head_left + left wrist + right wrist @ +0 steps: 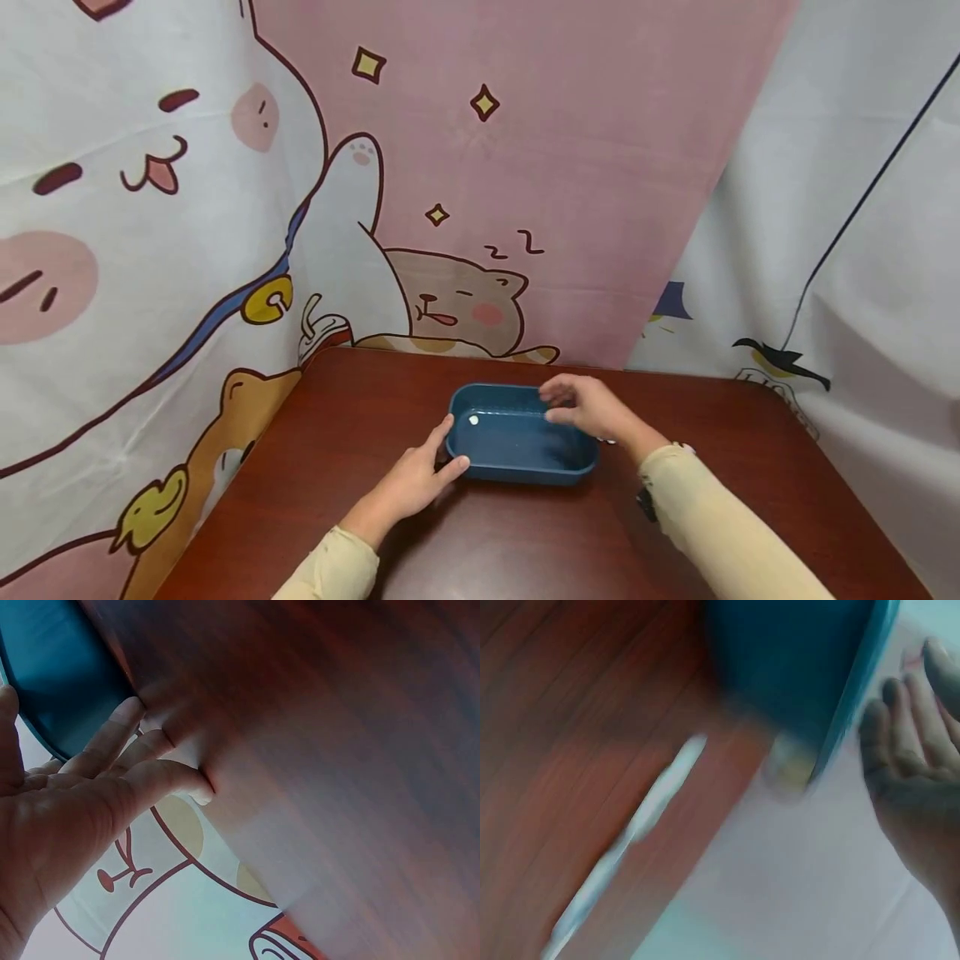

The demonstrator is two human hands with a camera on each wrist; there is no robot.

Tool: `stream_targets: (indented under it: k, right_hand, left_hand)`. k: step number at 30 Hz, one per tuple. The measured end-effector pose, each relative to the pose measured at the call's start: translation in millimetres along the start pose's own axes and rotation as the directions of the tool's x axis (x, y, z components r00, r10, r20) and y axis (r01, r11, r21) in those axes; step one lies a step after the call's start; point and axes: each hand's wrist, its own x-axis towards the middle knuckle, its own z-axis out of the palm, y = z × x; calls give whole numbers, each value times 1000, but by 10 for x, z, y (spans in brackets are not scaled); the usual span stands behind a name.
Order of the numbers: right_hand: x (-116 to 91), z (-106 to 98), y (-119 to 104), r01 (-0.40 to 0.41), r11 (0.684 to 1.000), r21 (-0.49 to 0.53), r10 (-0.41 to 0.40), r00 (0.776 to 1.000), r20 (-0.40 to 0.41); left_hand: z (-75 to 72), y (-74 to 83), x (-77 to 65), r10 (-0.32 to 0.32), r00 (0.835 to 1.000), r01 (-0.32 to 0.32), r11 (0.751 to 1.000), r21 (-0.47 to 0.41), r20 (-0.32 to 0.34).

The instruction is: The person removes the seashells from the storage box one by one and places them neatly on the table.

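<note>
A deep blue rectangular tray (525,476) with rounded corners sits on the table, a small white spot (473,420) showing inside near its left end. My left hand (412,479) is spread at the tray's left front corner, thumb by the front rim. The left wrist view shows its other fingers (154,742) loosely extended, low beside the tray and near the tabletop. Over the tray's back right part hovers my right hand (588,404), fingers loosely bent with nothing between them. In the right wrist view that hand (919,757) appears beside the tray's rim.
A long, thin, white twisted-looking thing (630,840) lies on the table right of the tray, mostly hidden by my right arm in the head view. A blurred yellowish thing (795,774) shows at the tray's edge. Printed cloth (570,167) hangs behind the reddish-brown table (345,417).
</note>
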Motion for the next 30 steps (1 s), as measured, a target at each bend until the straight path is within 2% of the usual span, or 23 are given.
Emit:
stream_targets:
  k: [3,5,8,11,17,22,25,30]
  right_hand:
    - [339,448,-328,14,999,-29,-10,991,137]
    - [505,715,-451,-2,996,-94,18,986,164]
    - [683,1012,-550,-27,982,-187,53,990,133]
    - [794,1184,-596,-49,973,-225,69,994,82]
    - [865,1234,-640,-75,979,-191,87,995,55]
    - [806,1216,-613,-89,968,-235,107,992,67]
    - [749,1193,-603,-86,961,-263,112,990,85]
    - [638,1109,-562,-69,968,-241,107,983,147]
  left_hand:
    - [-2,2,13,-1,1000,1,1000,-11,24]
    - [4,7,16,1,999,0,1000,-20,39]
    - [20,8,22,9,998,-7,999,-36,55]
    - [23,1,23,3,998,-1,999,-38,59]
    - [-24,-2,20,-18,999,20,999,-29,49]
    - [-33,-23,28,-30,999,31,999,-23,46]
    - [-26,-35,34,-25,999,26,999,-27,46]
    - [-15,-29,38,-17,999,19,999,-26,48]
